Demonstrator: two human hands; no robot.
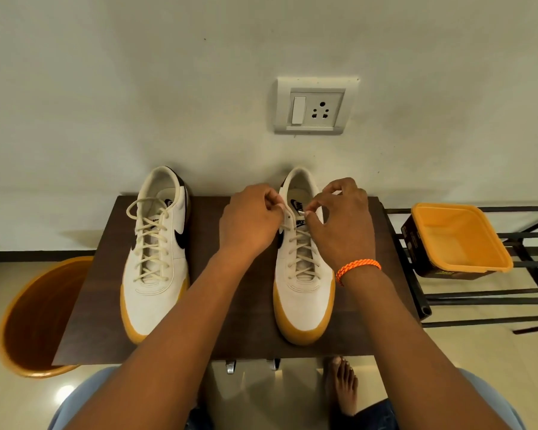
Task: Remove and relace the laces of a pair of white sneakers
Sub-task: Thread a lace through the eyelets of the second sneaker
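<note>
Head view gives me, nearest the lens, a bare foot (345, 386) on glossy pale floor tiles and two forearms reaching forward over a dark wood-grain table (239, 333), flat and rectangular with a matte surface. On it I see two white sneakers with smooth uppers and thick gum-yellow rubber soles, toes toward me. I see the left sneaker (156, 259) lying untouched, its cream cord lace (149, 240) fully crossed through the eyelets with loose loops at the top, a dark swoosh on its side. I find the right sneaker (305, 283) between the two hands. My left hand (250, 225) has its fingers curled, pinching the right sneaker's lace (302, 252) at the top eyelet on that side; my right hand (342, 225), with a braided orange wristband (357, 268) below it, pinches the lace end near the tongue label with thumb and forefinger, other fingers arched. Off to the left sits a round orange plastic bin (35, 318); to the right, a square orange tub (460, 240) rests on a black metal rack (491, 299). Farther back, I see a plain off-white wall carrying a white switch-and-socket plate (316, 105).
</note>
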